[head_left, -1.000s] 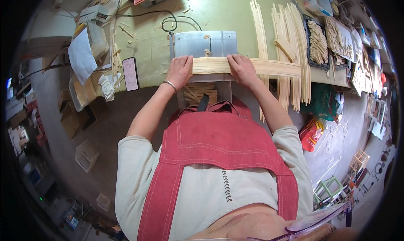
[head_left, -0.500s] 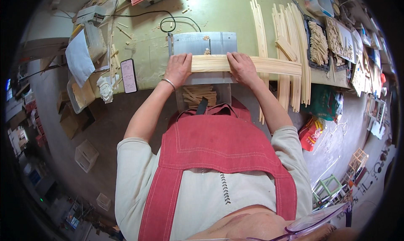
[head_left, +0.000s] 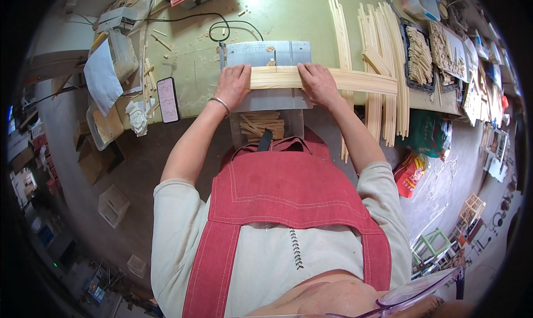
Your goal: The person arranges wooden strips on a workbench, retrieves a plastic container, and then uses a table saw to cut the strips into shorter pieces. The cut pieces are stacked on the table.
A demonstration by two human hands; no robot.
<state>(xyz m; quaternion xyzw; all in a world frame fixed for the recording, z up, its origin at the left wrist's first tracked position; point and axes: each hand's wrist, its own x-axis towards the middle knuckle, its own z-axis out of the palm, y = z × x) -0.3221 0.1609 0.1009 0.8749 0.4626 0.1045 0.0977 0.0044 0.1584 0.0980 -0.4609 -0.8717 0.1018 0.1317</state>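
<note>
A bundle of pale wooden strips (head_left: 277, 79) lies sideways across a grey metal saw table (head_left: 291, 50), its right end reaching over other strips. My left hand (head_left: 234, 86) is closed round the bundle's left end. My right hand (head_left: 318, 85) grips it further right, fingers over the far edge. Between my hands, a narrow dark slot (head_left: 275, 55) runs up to the bundle's far edge, where a short dark line shows in the wood. Small wood chips (head_left: 270, 49) lie beside the slot. The undersides of the strips are hidden.
Long strips (head_left: 387, 68) lie on the green bench right of the saw table. A black crate (head_left: 419, 57) of short pieces stands beyond them. A phone (head_left: 168, 100) lies at left, near a looped black cable (head_left: 227, 26). Below the saw table sits a bin of offcuts (head_left: 261, 125).
Both hands have slid the strip bundle slightly away from me along the saw table. A short dark line now shows in its far edge at the slot. My grip is unchanged.
</note>
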